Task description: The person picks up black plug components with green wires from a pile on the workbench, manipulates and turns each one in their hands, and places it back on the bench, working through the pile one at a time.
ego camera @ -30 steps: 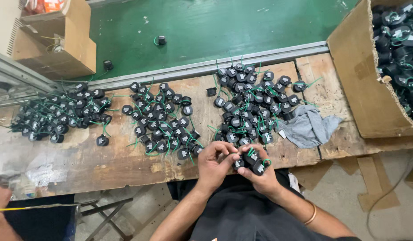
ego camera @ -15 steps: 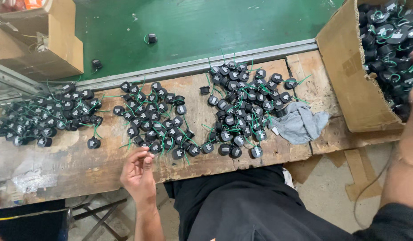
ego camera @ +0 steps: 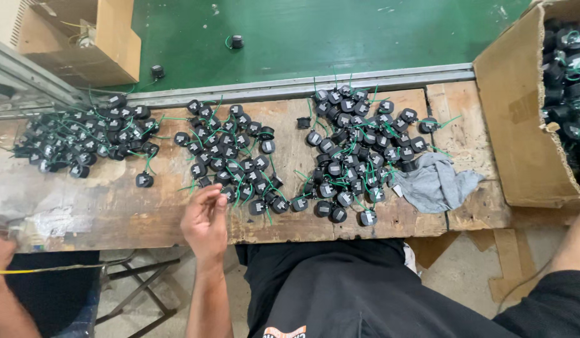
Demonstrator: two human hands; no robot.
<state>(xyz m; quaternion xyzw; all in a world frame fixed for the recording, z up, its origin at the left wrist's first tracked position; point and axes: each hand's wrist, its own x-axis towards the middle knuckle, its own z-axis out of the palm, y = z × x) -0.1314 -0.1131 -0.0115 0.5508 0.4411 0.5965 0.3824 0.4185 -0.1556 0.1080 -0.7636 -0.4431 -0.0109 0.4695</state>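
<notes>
A: Parts with green wires are seen in three heaps on the wooden bench. At the far left lies the left heap, and one loose black part sits apart, close to its lower edge. Could something go wrong there?

B: It could be pushed off by a sleeve, it is judged, because it lies alone near the bare wood. At the left border another person's hand is seen with a thin yellow strip; it is not the worker's own.

A: And the left hand?

B: It hovers just beside the lower edge of the middle heap, the fingers half curled and loosely spread. Nothing is clearly held; whether a wire is pinched at the fingertips cannot be told. Since the green wires are tangled, neighbouring parts may be dragged out when one is lifted, and some could be pulled over the bench edge.

A: Further right?

B: The right heap reaches close to the front edge, so a part may roll down. The grey cloth touches it and may hide pieces. The cardboard box holds more parts. Of the right hand nothing is shown, only the arm at the border.
</notes>
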